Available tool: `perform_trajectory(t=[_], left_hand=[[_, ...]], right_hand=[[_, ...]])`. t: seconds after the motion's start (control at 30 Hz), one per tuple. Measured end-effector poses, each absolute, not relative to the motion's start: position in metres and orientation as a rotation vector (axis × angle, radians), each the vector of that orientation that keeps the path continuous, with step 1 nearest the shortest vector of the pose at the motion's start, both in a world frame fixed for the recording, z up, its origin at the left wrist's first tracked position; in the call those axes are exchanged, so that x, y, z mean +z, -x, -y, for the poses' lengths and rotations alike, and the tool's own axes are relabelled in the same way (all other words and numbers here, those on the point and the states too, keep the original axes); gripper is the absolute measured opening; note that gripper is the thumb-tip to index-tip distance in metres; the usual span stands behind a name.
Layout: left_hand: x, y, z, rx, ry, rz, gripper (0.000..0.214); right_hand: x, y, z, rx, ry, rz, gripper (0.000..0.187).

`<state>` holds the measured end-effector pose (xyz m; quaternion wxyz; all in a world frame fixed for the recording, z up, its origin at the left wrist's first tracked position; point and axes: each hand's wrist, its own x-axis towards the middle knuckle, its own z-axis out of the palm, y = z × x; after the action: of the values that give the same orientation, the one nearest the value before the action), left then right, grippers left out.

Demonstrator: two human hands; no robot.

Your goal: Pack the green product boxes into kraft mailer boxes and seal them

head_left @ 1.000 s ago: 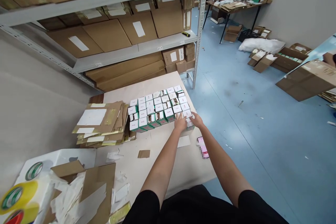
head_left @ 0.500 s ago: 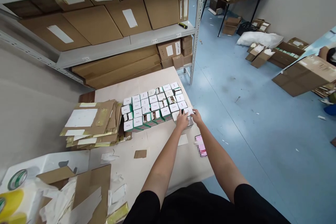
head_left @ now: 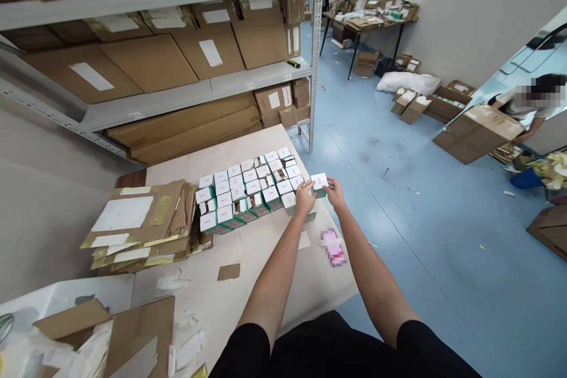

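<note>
A small white-and-green box (head_left: 318, 181) with writing on its lid is raised at the right end of the block of boxes. My right hand (head_left: 335, 194) grips its right side, fingers bent round the edge. My left hand (head_left: 305, 197) has its fingers at the box's left side, close to the neighbouring boxes. Several similar boxes (head_left: 224, 214) stand in tight rows on the pale table (head_left: 266, 254); some have open tops showing brown inside. Beneath my hands a grey box side (head_left: 310, 217) partly shows.
Flattened cardboard (head_left: 128, 212) is piled left of the boxes. A pink, blurred-out item (head_left: 333, 248) lies by the table's right edge. Shelving (head_left: 199, 91) with cartons stands behind. On the right, a person (head_left: 531, 100) bends by a large carton (head_left: 481, 130) on the blue floor.
The box between my hands has come up and apart from the rows, so its green side now shows. My view has turned a little, bringing the person at the right further into sight.
</note>
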<state>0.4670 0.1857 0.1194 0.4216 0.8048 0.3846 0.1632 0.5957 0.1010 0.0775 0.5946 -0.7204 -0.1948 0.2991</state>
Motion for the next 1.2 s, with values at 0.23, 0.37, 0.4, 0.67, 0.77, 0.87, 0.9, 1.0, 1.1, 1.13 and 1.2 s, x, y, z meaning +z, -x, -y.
perform_trajectory(t=[0.23, 0.37, 0.4, 0.67, 0.77, 0.87, 0.9, 1.0, 1.1, 1.13, 1.2], left_hand=[[0.177, -0.457, -0.165, 0.689, -1.782, -0.804, 0.046], [0.204, -0.422, -0.164, 0.823, -1.67, -0.719, 0.04], [0.21, -0.409, -0.166, 0.856, -1.653, -0.703, 0.039], [0.214, -0.263, -0.178, 0.977, -1.647, -0.892, 0.037], [0.195, -0.201, -0.174, 0.987, -1.62, -1.011, 0.035], [0.172, -0.142, -0.168, 0.99, -1.587, -1.118, 0.034], [0.164, -0.124, -0.165, 0.986, -1.578, -1.147, 0.034], [0.138, -0.072, -0.156, 0.947, -1.564, -1.213, 0.037], [0.108, -0.031, -0.145, 0.859, -1.56, -1.24, 0.045], [0.098, -0.02, -0.141, 0.813, -1.57, -1.243, 0.048], [0.076, -0.001, -0.133, 0.69, -1.601, -1.251, 0.053]], right_hand=[[0.153, -0.583, -0.076, 0.561, 1.594, 0.622, 0.062], [0.185, -0.549, -0.07, 0.469, 1.562, 0.707, 0.062], [0.19, -0.538, -0.072, 0.46, 1.555, 0.728, 0.062], [0.19, -0.414, -0.11, 0.608, 1.513, 0.856, 0.059], [0.171, -0.356, -0.119, 0.698, 1.518, 0.898, 0.058], [0.15, -0.298, -0.123, 0.791, 1.506, 0.944, 0.056], [0.143, -0.28, -0.123, 0.827, 1.511, 0.952, 0.055], [0.12, -0.232, -0.119, 0.932, 1.554, 0.959, 0.054], [0.091, -0.192, -0.106, 1.015, 1.61, 0.941, 0.053], [0.08, -0.181, -0.1, 1.041, 1.633, 0.924, 0.052], [0.058, -0.159, -0.084, 1.103, 1.677, 0.87, 0.051]])
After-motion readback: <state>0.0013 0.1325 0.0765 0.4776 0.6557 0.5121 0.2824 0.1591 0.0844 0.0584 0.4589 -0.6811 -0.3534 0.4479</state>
